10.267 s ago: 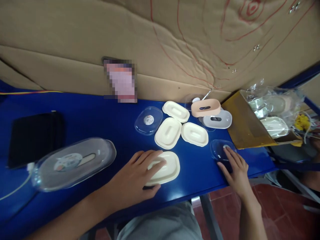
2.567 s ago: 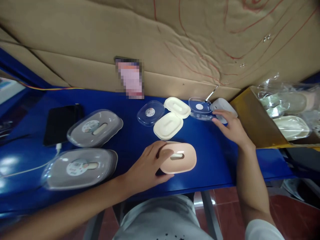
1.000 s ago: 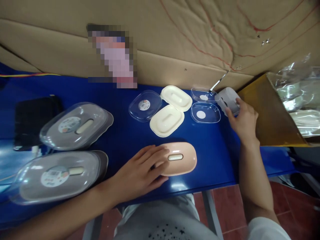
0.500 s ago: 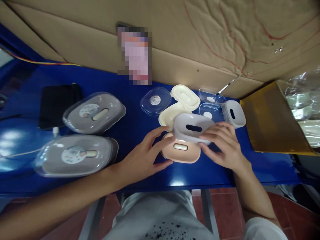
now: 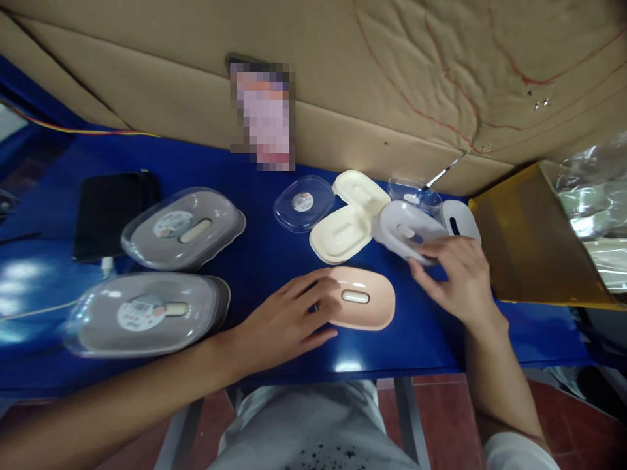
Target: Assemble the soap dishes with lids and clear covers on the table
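A peach oval dish [image 5: 365, 313] with a pale centre piece lies near the front of the blue table. Fingers of my left hand [image 5: 304, 310] are spread over its left end. To the right, my right hand [image 5: 453, 277] grips a light grey oval dish [image 5: 406, 228] by its near right edge, tilted above the table. Behind the hands are two cream oval pieces [image 5: 343, 235], side by side. A clear lid [image 5: 304, 203] with a round label is left of them. Another grey dish [image 5: 467, 219] is partly behind my right hand.
Stacked grey dishes with clear covers [image 5: 183, 228] stand at the left, beside a black device [image 5: 105, 212] with a white cable. A cardboard box [image 5: 539, 241] with clear plastic bags is at the right. A clear tray [image 5: 414, 192] holds a thin tool. A blurred-out screen leans behind.
My right hand has carried the grey dish right and back, off the peach dish. The peach dish and cream pieces are more exposed. My left hand stays at the peach dish.
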{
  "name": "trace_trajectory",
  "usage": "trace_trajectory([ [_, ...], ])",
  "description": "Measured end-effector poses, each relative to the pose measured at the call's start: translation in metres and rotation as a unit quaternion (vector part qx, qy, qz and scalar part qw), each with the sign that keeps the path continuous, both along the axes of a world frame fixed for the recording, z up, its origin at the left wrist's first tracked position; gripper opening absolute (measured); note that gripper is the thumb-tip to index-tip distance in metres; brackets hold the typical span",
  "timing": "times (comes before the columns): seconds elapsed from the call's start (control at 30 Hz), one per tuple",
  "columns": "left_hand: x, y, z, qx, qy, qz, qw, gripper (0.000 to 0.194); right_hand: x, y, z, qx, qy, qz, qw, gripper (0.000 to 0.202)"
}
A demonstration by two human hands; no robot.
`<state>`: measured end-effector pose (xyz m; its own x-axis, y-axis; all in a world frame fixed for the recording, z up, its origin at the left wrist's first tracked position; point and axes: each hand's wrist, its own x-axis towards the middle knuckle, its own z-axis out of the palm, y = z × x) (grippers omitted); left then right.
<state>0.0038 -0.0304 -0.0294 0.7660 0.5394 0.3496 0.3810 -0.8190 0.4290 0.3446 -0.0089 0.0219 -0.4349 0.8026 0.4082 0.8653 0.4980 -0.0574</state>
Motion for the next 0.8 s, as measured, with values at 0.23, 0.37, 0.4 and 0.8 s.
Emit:
trace_trajectory([
  [0.23,0.001,-0.006,0.002,0.044,0.02,-0.013,0.999,0.02,0.029,0.027,-0.011,0.048,-0.031,-0.2,0.978,0.027],
  [0.37,0.0,-0.005,0.001,0.053,0.022,-0.005,0.998,0.02,0.014,0.027,-0.025,0.023,-0.053,-0.111,0.992,0.031],
  [0.4,0.0,-0.005,0.001,0.052,0.021,-0.004,0.998,0.02,0.009,0.027,-0.028,0.005,-0.065,-0.085,0.994,0.03],
  [0.8,0.0,-0.004,-0.01,0.007,-0.024,0.068,0.997,0.066,-0.023,-0.009,-0.013,-0.158,0.521,0.103,0.832,0.02],
])
